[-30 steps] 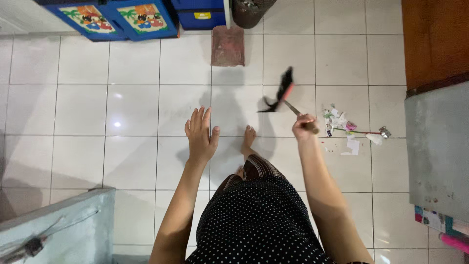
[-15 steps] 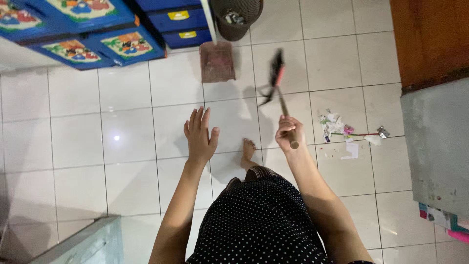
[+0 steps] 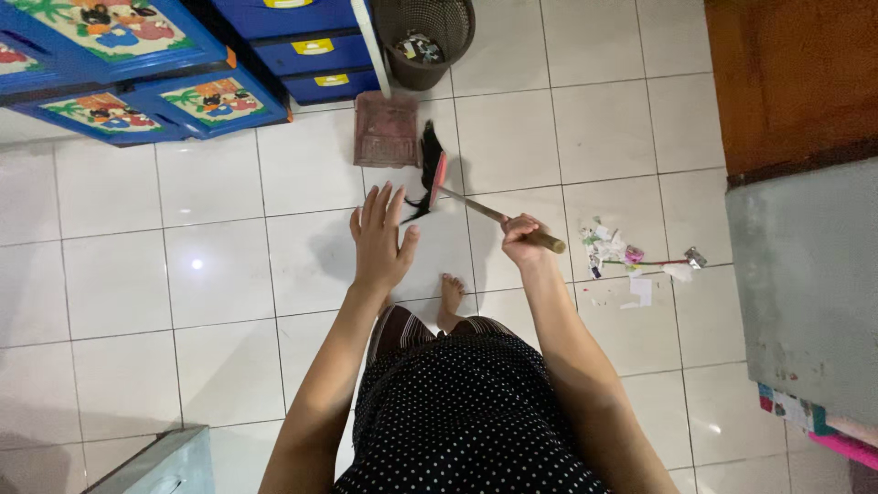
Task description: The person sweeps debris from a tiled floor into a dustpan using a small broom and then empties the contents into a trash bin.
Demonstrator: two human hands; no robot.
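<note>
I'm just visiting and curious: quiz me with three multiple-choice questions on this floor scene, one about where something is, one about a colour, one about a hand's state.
1. Where does the pile of paper scraps lie?
A. on the tiles to the right of the right hand
B. inside the mesh bin
C. on the dustpan

2. What colour are the drawers beside the bin?
A. green
B. blue
C. white

3. How is the left hand?
A. gripping the broom
B. closed in a fist
C. open, fingers spread, holding nothing

Answers:
1 A, the scraps sit on bare tile right of the right hand.
2 B, their fronts are blue.
3 C, only the right hand grips the broom.
</note>
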